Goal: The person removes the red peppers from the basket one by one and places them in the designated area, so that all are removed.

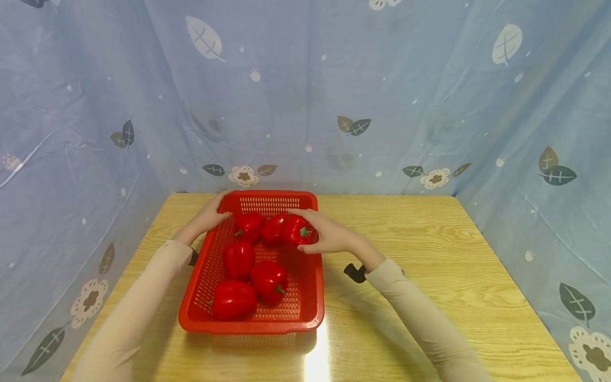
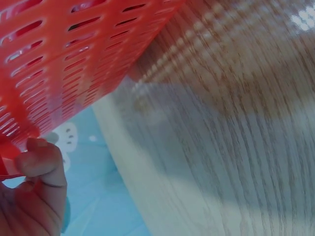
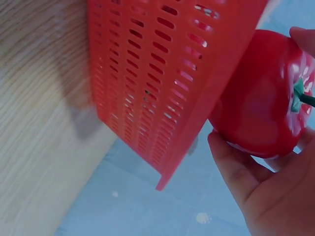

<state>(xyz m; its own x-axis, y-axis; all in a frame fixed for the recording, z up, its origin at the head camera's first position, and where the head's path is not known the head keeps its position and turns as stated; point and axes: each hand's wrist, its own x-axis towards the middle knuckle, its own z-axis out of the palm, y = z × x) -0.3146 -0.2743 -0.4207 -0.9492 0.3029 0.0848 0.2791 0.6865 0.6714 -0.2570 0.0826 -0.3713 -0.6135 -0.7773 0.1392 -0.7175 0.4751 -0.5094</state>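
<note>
Wood-grain table (image 1: pixel 406 228) below, a red pepper (image 3: pixel 258 96) sits within the right grip (image 1: pixel 330 233).

I lose the left hand (image 2: pixel 37 194) past the left wrist view's edges, the right hand (image 3: pixel 283 199) past its own view's right edge, the gripped pepper (image 3: pixel 258 93) partly behind the basket (image 3: pixel 214 73), sleeves (image 1: pixel 425 321) cropped in the head view, contents through its slots (image 3: pixel 157 67) perhaps too blurred to name.

No text, brand, number or sign is showing legibly; a tiny mark (image 1: pixel 403 272), perhaps a label, is sitting on the right sleeve (image 1: pixel 422 314), right of the red basket (image 1: pixel 252 327).
</note>
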